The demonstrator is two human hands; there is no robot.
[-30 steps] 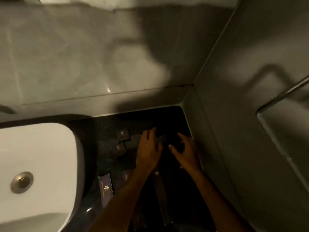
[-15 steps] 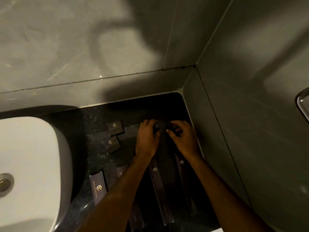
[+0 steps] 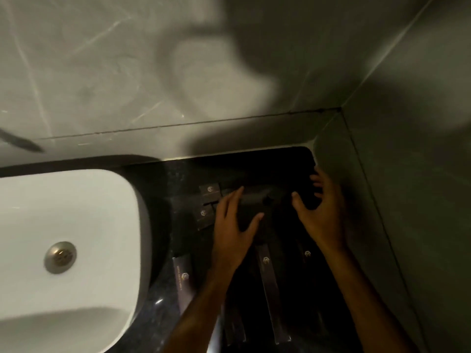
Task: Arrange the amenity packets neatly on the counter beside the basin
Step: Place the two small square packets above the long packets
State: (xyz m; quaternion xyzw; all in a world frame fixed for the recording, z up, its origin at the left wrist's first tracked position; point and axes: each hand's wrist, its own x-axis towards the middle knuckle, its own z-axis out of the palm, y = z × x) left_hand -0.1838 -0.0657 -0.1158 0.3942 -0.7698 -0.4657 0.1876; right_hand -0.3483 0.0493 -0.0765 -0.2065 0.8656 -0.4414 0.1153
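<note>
Basin left; wall right; packets under forearms.

Small gold hexagon logos mark the dark packets mid-frame; the long packet at lower centre carries a line of print, too blurred to read.

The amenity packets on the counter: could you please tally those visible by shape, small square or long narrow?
Small square packets: 2, upper and lower, left of the left hand.
Long narrow packets: 3, near the basin, centre, and beside the right forearm.
Total: 5 clearly visible; dark areas may hide more.
</note>
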